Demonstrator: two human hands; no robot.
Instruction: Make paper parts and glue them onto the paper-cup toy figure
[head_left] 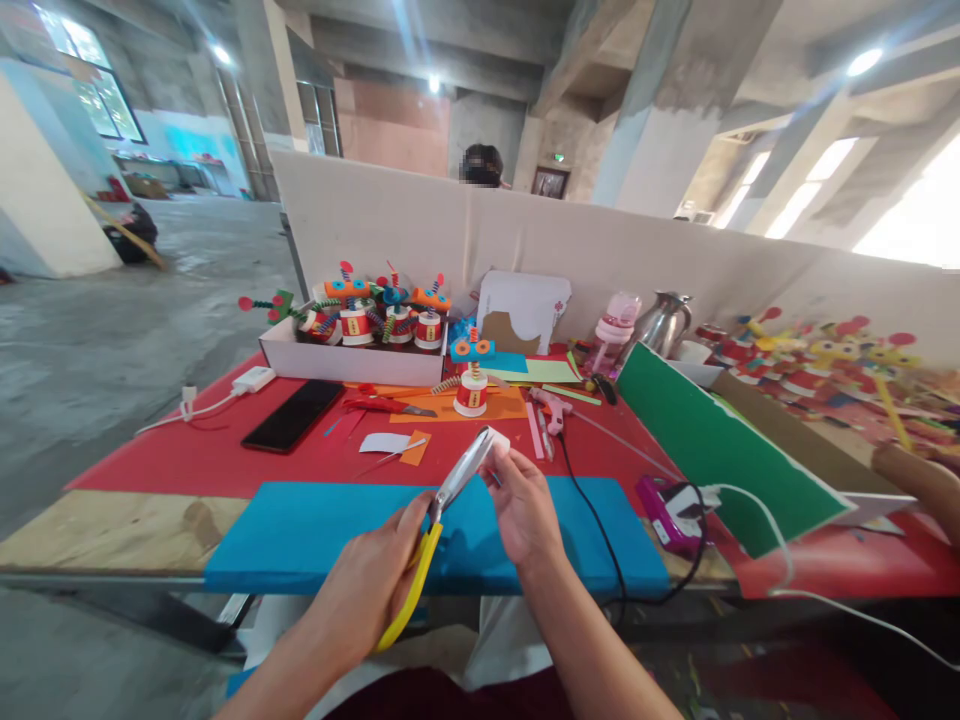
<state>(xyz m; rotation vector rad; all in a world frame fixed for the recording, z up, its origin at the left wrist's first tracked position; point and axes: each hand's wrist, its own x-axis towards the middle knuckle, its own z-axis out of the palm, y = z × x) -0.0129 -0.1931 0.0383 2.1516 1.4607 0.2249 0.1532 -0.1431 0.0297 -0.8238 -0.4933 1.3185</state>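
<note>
My left hand is wrapped round the yellow handles of a pair of scissors, whose metal blades point up and away to the right. Between the thumb and fingers of my right hand is a small piece of white paper, right at the blade tips. Both hands are above a blue sheet along the table's front edge. Beyond them stands a paper-cup figure with a blue head and orange eyes. White and orange paper scraps lie to its left.
A white box holds several similar figures. A black phone, a red utility knife and a pink glue gun lie on the red table cover. Cables cross to a purple power strip beside a green board. Another person's arm is at far right.
</note>
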